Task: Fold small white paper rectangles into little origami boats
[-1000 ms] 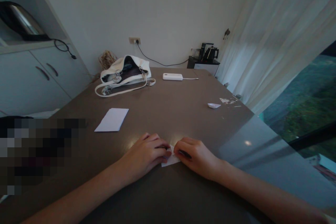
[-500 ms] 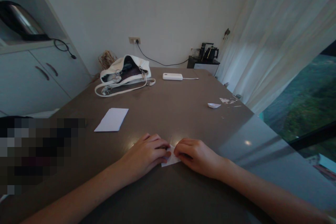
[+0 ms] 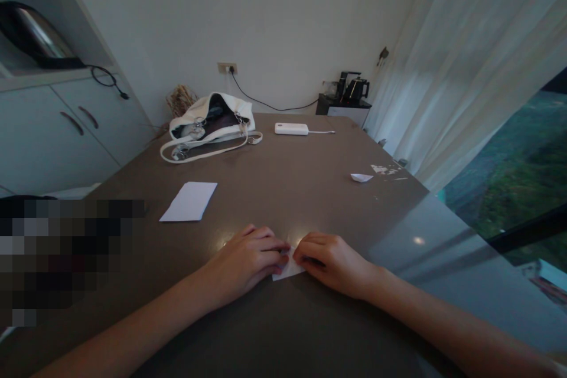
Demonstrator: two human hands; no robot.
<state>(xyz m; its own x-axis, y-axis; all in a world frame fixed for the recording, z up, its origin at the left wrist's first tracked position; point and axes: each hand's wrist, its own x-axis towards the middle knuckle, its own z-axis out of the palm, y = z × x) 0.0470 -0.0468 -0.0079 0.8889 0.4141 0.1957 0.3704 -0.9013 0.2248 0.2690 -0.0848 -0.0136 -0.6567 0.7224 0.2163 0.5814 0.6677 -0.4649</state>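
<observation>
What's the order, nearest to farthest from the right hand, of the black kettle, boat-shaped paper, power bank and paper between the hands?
1. Paper: touching the right hand, on its left.
2. Boat-shaped paper: ahead, to the right.
3. Power bank: farther ahead, slightly left.
4. Black kettle: at the back, beyond the table.

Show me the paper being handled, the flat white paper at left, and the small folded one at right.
Handled paper [image 3: 289, 272]: head view, exposed near part.
Flat white paper [image 3: 189, 202]: head view, middle of its top.
Small folded paper [image 3: 361, 178]: head view, its visible middle.
</observation>
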